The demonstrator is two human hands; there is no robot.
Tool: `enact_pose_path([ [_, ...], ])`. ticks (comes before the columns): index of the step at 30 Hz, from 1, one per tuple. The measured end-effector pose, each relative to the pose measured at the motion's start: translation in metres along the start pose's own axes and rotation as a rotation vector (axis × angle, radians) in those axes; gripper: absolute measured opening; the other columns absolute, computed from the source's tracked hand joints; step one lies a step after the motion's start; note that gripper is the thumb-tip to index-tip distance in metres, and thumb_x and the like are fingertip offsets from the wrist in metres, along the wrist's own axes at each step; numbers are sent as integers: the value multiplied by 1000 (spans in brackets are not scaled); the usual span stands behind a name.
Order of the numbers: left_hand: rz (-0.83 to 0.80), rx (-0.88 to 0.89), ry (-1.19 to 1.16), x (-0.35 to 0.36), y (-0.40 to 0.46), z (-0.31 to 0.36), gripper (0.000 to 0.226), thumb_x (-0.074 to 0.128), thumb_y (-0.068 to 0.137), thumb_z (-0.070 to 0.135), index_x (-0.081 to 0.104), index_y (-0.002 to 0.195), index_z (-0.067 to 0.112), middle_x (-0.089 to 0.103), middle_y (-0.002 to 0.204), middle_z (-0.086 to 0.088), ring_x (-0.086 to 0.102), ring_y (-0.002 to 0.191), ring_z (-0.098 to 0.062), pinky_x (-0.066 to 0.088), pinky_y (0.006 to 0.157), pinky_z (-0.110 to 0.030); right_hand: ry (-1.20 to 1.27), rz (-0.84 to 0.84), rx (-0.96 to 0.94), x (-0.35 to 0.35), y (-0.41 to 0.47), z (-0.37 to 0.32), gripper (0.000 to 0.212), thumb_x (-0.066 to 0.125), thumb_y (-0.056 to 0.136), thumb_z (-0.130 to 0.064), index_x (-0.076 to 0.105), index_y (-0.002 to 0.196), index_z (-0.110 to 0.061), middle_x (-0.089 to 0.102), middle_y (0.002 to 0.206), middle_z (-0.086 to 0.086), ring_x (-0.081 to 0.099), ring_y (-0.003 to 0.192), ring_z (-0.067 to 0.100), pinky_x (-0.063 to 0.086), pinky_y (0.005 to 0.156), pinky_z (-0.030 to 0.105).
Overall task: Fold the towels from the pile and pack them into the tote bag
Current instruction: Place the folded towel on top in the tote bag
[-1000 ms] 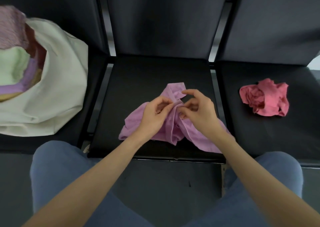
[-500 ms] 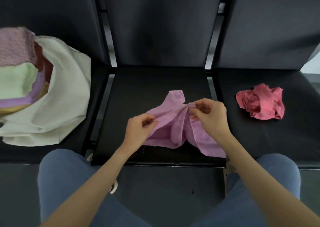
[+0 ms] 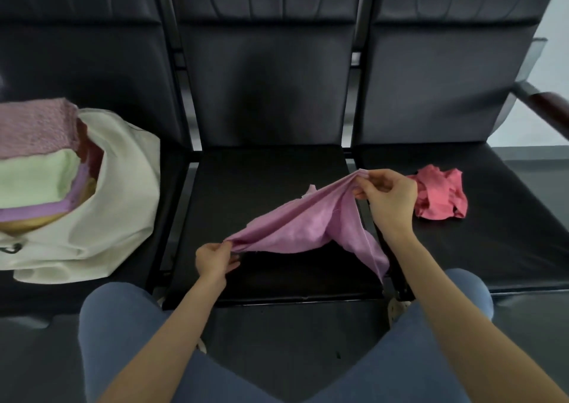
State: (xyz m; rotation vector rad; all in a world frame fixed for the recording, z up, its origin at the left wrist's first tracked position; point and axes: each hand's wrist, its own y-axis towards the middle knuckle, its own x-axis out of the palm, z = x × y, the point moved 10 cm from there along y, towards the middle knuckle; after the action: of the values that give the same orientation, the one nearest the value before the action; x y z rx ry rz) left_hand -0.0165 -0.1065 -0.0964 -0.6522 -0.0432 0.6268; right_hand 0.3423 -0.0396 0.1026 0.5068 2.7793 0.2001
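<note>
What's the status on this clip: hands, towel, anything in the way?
Left hand and right hand each pinch a corner of the pink towel, stretched above the middle seat. Red towel waits crumpled. Nothing blocks the tote bag.

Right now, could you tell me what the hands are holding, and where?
Both pinch the pink towel: left hand at one corner, right hand at another.

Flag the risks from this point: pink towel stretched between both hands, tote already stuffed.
1. The pink towel is pinched only at two corners by the left hand and right hand; its loose tail hangs past the seat's front edge and may drag or fold crooked.
2. The tote bag lies slumped with folded towels bulging from its mouth; another could push them out.
3. The red towel lies crumpled close by the right hand, and could get knocked.
</note>
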Motion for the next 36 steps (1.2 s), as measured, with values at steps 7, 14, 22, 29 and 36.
enact_pose_path([
  [7,-318,-408,-593,47,-38,0,9,52,96,7,58,102,5,62,99,-16,61,87,-27,51,82,-39,33,32,32,-10,-8,-8,8,68,86,-5,70,90,-12,70,74,-1,68,63,8,56,65,18],
  [14,-530,-300,-391,44,-64,27,23,55,88,-11,59,109,-3,64,111,-21,63,108,-30,48,99,-44,89,50,68,-14,-15,-15,7,68,86,-6,70,90,-12,71,75,1,70,67,14,57,70,24],
  [22,14,352,190,-20,-45,119,12,70,80,-5,64,77,4,69,90,-18,69,80,-23,58,72,-33,154,170,-22,-48,-8,-39,13,67,86,-5,68,80,-16,70,71,3,69,65,15,59,70,31],
  [29,223,979,451,-40,-106,248,9,66,85,14,68,91,8,66,85,-5,63,79,-18,50,67,-29,155,291,-91,-65,-10,-65,8,64,90,-14,68,95,-9,70,83,5,68,75,16,56,74,26],
  [36,136,1000,-67,-61,-138,303,12,59,83,16,68,82,24,69,81,-4,70,69,-23,59,59,-40,69,411,-105,-80,-2,-88,7,63,91,-22,62,91,-15,48,102,3,46,72,-1,37,68,-2],
])
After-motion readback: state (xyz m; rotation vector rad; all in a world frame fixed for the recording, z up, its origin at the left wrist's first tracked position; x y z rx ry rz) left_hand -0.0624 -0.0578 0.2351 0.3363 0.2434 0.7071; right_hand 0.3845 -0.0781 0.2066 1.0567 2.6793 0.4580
